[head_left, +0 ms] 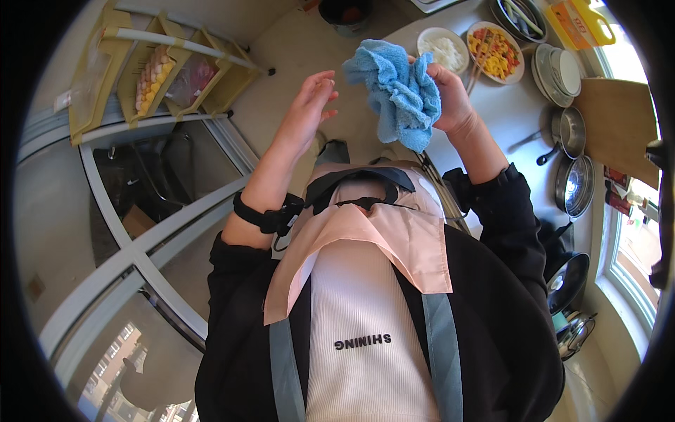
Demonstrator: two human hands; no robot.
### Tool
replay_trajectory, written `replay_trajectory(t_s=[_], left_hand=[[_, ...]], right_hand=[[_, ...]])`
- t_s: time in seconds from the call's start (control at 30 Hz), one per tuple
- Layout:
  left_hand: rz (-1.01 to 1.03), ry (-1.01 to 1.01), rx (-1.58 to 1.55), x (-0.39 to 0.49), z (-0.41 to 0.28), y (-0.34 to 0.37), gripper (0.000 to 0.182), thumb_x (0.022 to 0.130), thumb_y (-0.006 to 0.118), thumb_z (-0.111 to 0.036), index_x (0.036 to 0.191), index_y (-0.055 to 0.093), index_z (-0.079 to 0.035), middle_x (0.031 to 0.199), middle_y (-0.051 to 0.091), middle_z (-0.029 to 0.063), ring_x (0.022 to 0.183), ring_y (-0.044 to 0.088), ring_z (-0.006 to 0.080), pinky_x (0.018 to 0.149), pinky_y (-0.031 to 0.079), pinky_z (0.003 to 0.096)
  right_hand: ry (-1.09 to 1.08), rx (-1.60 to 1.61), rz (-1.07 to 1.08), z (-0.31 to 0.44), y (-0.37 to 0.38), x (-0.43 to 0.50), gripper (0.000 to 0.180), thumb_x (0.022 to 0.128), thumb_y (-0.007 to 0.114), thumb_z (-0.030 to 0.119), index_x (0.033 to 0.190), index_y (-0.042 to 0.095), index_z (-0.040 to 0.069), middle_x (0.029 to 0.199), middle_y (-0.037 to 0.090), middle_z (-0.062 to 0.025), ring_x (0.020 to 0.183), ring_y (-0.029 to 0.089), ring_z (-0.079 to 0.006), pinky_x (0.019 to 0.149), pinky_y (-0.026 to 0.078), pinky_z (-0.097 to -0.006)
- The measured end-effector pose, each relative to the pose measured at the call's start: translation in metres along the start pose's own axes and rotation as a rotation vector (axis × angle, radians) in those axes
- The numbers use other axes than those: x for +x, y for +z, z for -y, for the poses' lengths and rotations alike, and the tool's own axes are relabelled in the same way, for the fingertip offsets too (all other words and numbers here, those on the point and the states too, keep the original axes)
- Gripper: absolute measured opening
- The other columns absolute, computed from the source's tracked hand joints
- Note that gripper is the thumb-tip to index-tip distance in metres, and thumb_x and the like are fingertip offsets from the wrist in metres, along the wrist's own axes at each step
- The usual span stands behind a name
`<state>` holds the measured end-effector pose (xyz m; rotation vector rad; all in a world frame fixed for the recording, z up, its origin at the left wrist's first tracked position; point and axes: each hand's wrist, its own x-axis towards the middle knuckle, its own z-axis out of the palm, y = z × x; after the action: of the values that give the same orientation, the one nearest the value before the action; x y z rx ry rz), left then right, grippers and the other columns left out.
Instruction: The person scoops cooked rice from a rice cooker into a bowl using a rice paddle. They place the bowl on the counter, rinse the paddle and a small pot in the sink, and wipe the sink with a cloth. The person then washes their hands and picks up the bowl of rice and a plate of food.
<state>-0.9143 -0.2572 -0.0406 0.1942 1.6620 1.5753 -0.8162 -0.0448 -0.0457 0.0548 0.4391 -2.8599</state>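
A crumpled blue terry cloth (pixel 398 97) hangs in the air in front of me, gripped at its right side by my right hand (pixel 451 97). The thumb lies over the cloth, and the other fingers are partly hidden behind it. To the left, my left hand (pixel 314 103) is raised with its fingers apart and slightly bent, holding nothing. A gap separates it from the cloth. Just beyond my right hand, a bowl of white rice (pixel 443 48) and a plate of yellow and red food (pixel 495 53) with chopsticks (pixel 477 60) on it stand on the white counter (pixel 490 113).
Along the counter are stacked dishes (pixel 559 74), a small saucepan (pixel 569 132), a metal pot (pixel 575 184), a black frying pan (pixel 567 282) and a yellow jug (pixel 580 24). A wooden board (pixel 617 129) leans near the window. At left stand a yellow rack (pixel 116 79) and a framed glass door (pixel 134 248).
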Motion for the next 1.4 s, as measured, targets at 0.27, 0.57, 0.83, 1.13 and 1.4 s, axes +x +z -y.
replay_trajectory(t_s=[0.27,0.57,0.83,1.13,1.4], left_hand=[[0.581,-0.208,-0.456,0.109,-0.058,-0.083,0.064,0.084,0.031,-0.059,0.127,0.034,-0.012,0.12,0.046,0.0065,0.109,0.045,0.0194,0.086,0.04,0.0387],[0.702,-0.473,-0.531,0.223,-0.104,-0.096,0.042,0.087,0.044,-0.041,0.112,0.048,-0.007,0.106,0.056,0.0064,0.097,0.054,0.0185,0.084,0.045,0.0356],[0.523,-0.519,-0.41,0.325,-0.143,-0.031,0.024,0.088,0.043,-0.02,0.106,0.051,-0.007,0.101,0.058,0.0068,0.089,0.058,0.0179,0.079,0.048,0.0323],[0.651,-0.667,-0.379,0.443,-0.168,0.014,0.026,0.086,0.044,-0.025,0.101,0.056,-0.006,0.095,0.061,0.0066,0.085,0.06,0.0188,0.078,0.049,0.0321],[0.631,-0.755,-0.296,0.563,-0.187,0.037,0.021,0.083,0.046,-0.029,0.092,0.056,-0.013,0.085,0.061,0.0015,0.078,0.059,0.016,0.068,0.048,0.0292]], right_hand=[[-0.016,-0.089,-0.277,0.005,0.025,0.134,0.037,0.086,0.041,0.022,0.114,0.045,-0.002,0.103,0.056,-0.0126,0.088,0.058,-0.0234,0.08,0.047,-0.0349],[-0.228,-0.294,-0.775,0.044,0.032,0.221,0.026,0.088,0.044,0.018,0.103,0.05,-0.002,0.095,0.057,-0.0085,0.083,0.058,-0.0173,0.075,0.047,-0.0304],[-0.382,-0.934,-1.011,0.134,-0.002,0.242,0.031,0.086,0.044,0.023,0.108,0.054,0.003,0.098,0.058,-0.0126,0.092,0.052,-0.0195,0.082,0.041,-0.0323],[-0.72,-1.052,-1.409,0.218,-0.057,0.202,0.033,0.083,0.053,0.021,0.109,0.054,0.001,0.095,0.058,-0.0127,0.085,0.058,-0.0186,0.073,0.047,-0.0274],[-0.843,-0.72,-1.739,0.29,-0.142,0.178,0.041,0.088,0.048,0.017,0.122,0.04,-0.005,0.104,0.054,-0.0149,0.089,0.057,-0.0182,0.071,0.05,-0.026]])
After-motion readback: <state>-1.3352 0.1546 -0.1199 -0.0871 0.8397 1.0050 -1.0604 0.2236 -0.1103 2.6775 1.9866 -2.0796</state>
